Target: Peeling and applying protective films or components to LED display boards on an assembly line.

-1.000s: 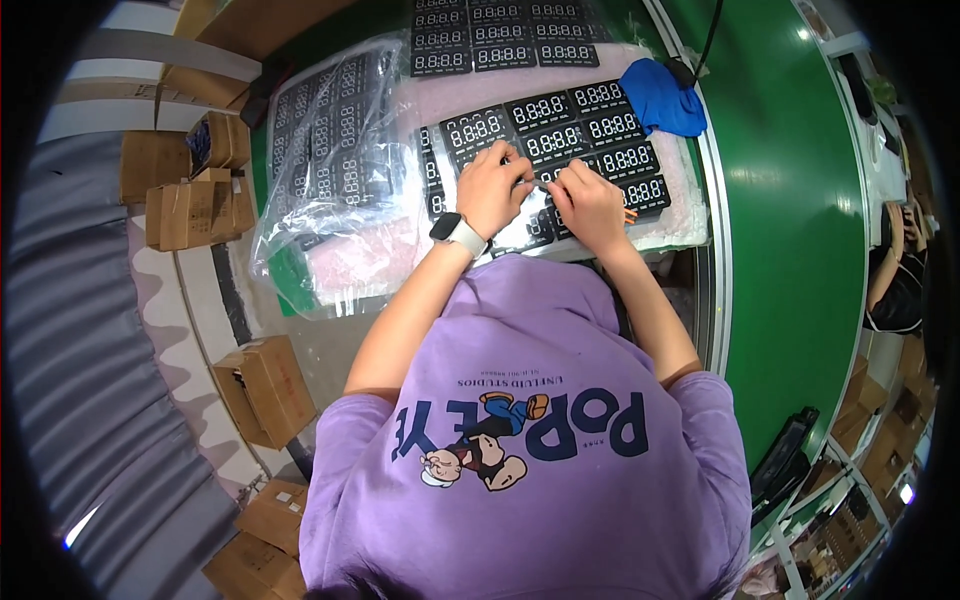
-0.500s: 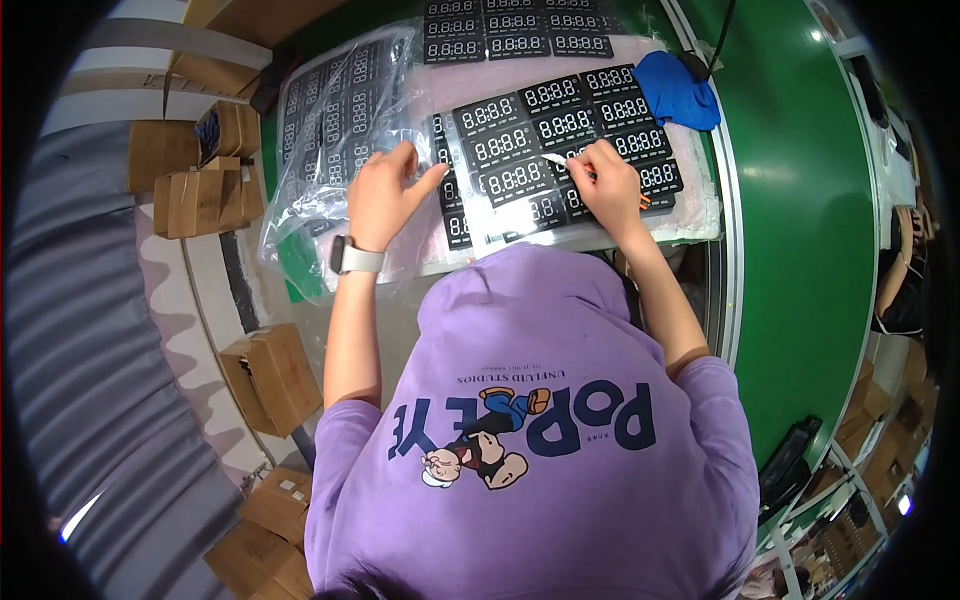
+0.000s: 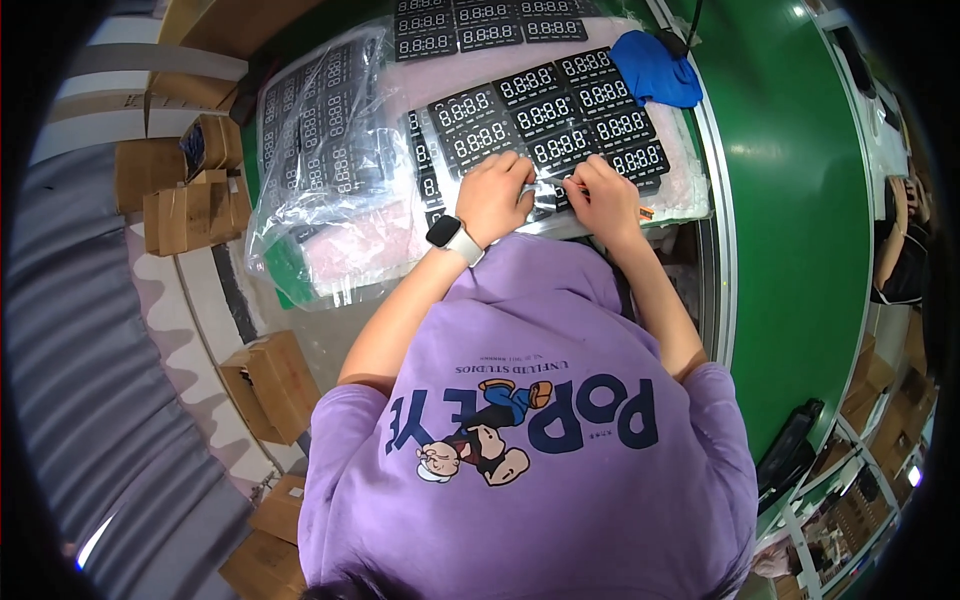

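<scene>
A sheet of black display panels (image 3: 547, 115) with white digit segments lies in front of me on pale pink padding, with clear film over part of it. Low over its near edge, my left hand (image 3: 493, 203) is closed, fingertips bent down onto the panels. Beside it on the right, my right hand (image 3: 606, 208) is closed too, thumb and forefinger pinched. A small gap parts the two hands. A whitish sliver shows between them, too small to name. The fingers hide whatever either hand grips.
More panels (image 3: 345, 125) lie at left beneath a crumpled clear plastic bag (image 3: 300, 215). Another panel sheet (image 3: 490, 32) is at the far edge. A blue cloth (image 3: 655, 75) sits at far right. Cardboard boxes (image 3: 270, 385) stand left of the table. Another person's arm (image 3: 893, 250) shows at right.
My left hand has moved right from beside the plastic bag to the panels' near edge, its fingers now curled. The right hand, which pinched a small white pointed thing, has come slightly nearer me.
</scene>
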`<action>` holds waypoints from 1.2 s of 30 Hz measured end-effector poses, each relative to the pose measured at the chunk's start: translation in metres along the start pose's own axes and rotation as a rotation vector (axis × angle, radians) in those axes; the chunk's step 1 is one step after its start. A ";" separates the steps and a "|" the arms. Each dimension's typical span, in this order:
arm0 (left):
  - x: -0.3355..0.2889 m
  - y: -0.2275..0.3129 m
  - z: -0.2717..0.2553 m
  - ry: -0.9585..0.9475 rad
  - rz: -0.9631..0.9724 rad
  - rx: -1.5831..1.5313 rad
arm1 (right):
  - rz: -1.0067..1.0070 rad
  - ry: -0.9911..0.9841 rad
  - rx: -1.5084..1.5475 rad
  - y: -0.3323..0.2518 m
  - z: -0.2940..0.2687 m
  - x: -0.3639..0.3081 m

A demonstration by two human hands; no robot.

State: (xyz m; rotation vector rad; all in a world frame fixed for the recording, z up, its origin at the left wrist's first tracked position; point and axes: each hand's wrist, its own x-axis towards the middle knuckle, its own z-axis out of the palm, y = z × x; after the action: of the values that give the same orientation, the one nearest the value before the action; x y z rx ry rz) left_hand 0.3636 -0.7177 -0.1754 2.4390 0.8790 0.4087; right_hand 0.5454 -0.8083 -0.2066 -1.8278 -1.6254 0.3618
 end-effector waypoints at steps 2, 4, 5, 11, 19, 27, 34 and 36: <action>0.000 -0.001 0.002 -0.013 0.000 0.015 | -0.008 0.001 0.003 0.002 0.000 0.000; 0.001 -0.002 0.002 -0.015 0.009 0.017 | -0.016 -0.008 0.009 0.001 -0.002 0.001; 0.001 -0.002 0.002 -0.014 0.019 0.017 | -0.015 -0.009 0.010 0.002 -0.002 0.001; 0.001 0.005 -0.002 0.017 0.054 0.008 | -0.036 -0.004 0.034 0.000 -0.005 0.002; 0.002 0.002 0.002 -0.028 0.063 0.025 | -0.168 0.014 0.089 0.004 -0.006 0.002; -0.028 -0.023 -0.097 -0.457 -0.063 -0.240 | -0.020 -0.002 0.138 0.010 -0.001 -0.001; -0.015 -0.023 -0.100 0.038 -0.362 0.066 | 0.069 0.014 0.459 0.006 -0.003 0.007; 0.003 -0.008 -0.086 0.167 -0.311 -0.006 | 0.018 0.174 0.416 0.013 -0.017 0.008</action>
State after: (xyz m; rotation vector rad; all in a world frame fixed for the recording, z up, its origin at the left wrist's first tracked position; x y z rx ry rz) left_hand 0.3238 -0.6794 -0.1084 2.2345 1.3019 0.5023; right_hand 0.5667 -0.8052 -0.2004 -1.5140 -1.3022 0.4934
